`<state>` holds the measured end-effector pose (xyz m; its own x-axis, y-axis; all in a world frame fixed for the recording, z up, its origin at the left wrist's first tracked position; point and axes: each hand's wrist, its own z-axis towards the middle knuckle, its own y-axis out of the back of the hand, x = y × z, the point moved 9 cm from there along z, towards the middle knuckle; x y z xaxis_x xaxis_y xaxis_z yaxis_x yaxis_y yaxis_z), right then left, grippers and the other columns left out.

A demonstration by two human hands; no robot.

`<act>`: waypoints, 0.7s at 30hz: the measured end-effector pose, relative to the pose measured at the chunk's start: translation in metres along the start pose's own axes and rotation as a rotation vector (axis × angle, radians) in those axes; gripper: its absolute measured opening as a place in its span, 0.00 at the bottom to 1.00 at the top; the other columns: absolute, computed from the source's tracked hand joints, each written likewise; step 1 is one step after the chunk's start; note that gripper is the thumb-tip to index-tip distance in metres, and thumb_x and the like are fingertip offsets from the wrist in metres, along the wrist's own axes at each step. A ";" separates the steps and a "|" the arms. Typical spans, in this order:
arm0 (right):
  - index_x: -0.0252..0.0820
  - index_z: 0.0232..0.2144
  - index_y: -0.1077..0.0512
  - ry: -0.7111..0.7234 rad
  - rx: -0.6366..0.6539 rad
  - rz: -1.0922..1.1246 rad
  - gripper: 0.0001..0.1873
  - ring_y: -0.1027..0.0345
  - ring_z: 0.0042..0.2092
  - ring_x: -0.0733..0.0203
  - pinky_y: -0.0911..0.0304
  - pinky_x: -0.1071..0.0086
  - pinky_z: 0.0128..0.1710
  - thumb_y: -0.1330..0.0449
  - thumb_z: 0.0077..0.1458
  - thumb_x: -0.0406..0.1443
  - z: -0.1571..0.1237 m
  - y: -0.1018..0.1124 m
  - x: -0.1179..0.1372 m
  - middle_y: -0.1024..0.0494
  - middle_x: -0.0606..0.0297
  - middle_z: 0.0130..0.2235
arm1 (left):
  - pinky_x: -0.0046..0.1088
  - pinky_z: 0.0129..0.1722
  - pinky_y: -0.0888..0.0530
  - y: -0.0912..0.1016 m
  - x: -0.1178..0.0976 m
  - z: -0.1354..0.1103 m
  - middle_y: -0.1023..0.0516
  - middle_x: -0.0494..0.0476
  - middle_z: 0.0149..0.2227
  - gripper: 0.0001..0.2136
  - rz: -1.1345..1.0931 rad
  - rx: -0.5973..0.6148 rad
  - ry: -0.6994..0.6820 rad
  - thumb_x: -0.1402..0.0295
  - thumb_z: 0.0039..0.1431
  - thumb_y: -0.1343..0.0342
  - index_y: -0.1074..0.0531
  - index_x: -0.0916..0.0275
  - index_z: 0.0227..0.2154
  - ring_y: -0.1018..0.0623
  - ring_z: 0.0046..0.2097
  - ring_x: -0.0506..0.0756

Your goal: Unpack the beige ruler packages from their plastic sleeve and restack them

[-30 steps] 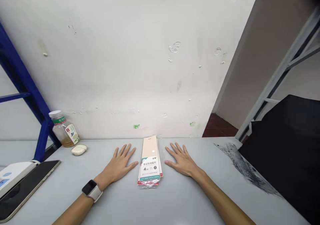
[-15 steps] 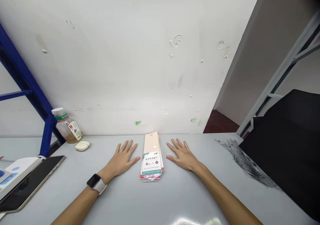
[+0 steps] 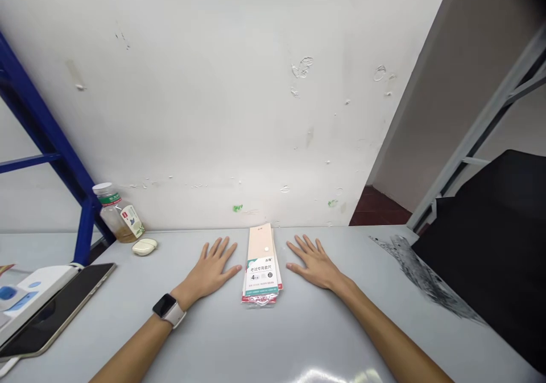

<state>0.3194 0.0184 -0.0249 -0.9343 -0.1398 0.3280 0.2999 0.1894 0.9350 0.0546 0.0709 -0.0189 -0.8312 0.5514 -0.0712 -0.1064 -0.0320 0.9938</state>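
Note:
Between my hands, packaged ruler sets (image 3: 261, 263) lie stacked on the grey table (image 3: 239, 349), in clear plastic with a pale pink top and a white label with Chinese text. The stack looks like more than one pack, slightly fanned, with red edges showing beneath. My left hand (image 3: 210, 270) rests flat just left of the packs, fingers spread, a smartwatch (image 3: 169, 309) on its wrist. On the other side lies my right hand (image 3: 314, 263), palm down with fingers apart. Neither hand holds anything, and both are apart from the packs.
At the left stand a clear bottle (image 3: 118, 212) with some brown liquid, a small cream case (image 3: 144, 247), a phone (image 3: 55, 309) and a white power strip (image 3: 32, 295). A blue metal frame (image 3: 51, 138) rises there. Black cloth-like material (image 3: 490, 246) covers the right side. A white wall (image 3: 222, 99) closes the back.
The whole view has shifted slightly, so everything appears a little farther right. My hands and the packs keep their places on the table.

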 end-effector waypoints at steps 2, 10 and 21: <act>0.56 0.68 0.58 0.003 0.001 -0.004 0.42 0.79 0.71 0.50 0.79 0.51 0.67 0.65 0.57 0.64 0.000 0.000 0.000 0.67 0.73 0.71 | 0.53 0.65 0.53 0.000 0.000 0.000 0.54 0.58 0.70 0.33 0.001 -0.003 0.000 0.42 0.64 0.63 0.50 0.52 0.67 0.51 0.69 0.66; 0.56 0.68 0.56 0.013 -0.014 0.009 0.42 0.78 0.71 0.51 0.79 0.51 0.67 0.64 0.57 0.64 0.001 -0.001 0.000 0.65 0.71 0.71 | 0.52 0.64 0.52 0.003 -0.002 -0.001 0.52 0.57 0.70 0.33 0.010 0.008 0.010 0.42 0.63 0.63 0.50 0.51 0.67 0.50 0.69 0.66; 0.55 0.68 0.56 0.020 -0.018 0.016 0.42 0.78 0.71 0.50 0.78 0.51 0.68 0.64 0.57 0.64 0.001 0.000 0.001 0.65 0.70 0.71 | 0.52 0.65 0.52 0.000 0.002 -0.002 0.52 0.57 0.70 0.32 0.027 -0.027 -0.010 0.43 0.64 0.62 0.51 0.50 0.67 0.50 0.69 0.65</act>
<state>0.3180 0.0190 -0.0244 -0.9255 -0.1563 0.3451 0.3181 0.1740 0.9320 0.0514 0.0704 -0.0192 -0.8286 0.5581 -0.0435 -0.0988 -0.0692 0.9927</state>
